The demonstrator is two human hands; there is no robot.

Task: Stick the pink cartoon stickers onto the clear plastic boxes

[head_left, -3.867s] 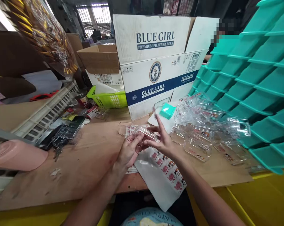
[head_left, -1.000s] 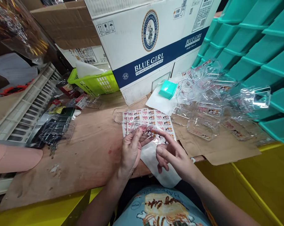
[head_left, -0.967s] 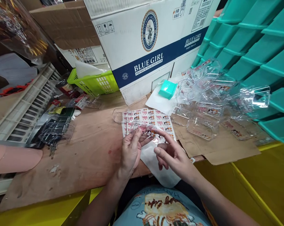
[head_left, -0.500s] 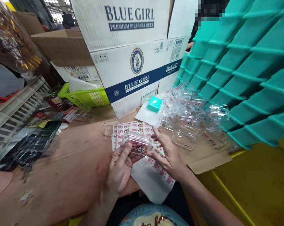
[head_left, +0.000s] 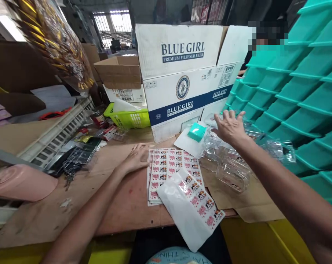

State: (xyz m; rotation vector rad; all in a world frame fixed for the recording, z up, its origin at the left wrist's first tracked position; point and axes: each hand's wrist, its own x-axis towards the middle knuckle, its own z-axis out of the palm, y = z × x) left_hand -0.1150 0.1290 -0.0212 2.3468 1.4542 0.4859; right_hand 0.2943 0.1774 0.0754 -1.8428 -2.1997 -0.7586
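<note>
At the far left a pink plastic piece [head_left: 19, 181] lies on the wooden table [head_left: 110, 198], with a white slatted crate [head_left: 58, 134] behind it and a heap of dark clear packaging and keys [head_left: 72, 159] just beside. Further back stands a lime-green basket [head_left: 128, 118], and behind that an open brown carton [head_left: 119, 69]. The left hand [head_left: 135, 158] rests palm down on the table, fingers loosely spread and gripping nothing, its fingertips touching the left edge of the sticker sheets [head_left: 172, 170], which lie flat in a small stack at the middle of the table. A partly peeled sticker sheet [head_left: 193, 207] lies tilted over their near corner and overhangs the table edge. Behind them rises the white Blue Girl beer carton [head_left: 182, 77], with a small teal box [head_left: 196, 131] on white paper at its foot. The right hand [head_left: 230, 126] is stretched out with fingers open and spread, holding nothing, over the pile of clear plastic cases [head_left: 232, 165] heaped right of the sheets. Stacked teal trays [head_left: 298, 91] fill the right side
</note>
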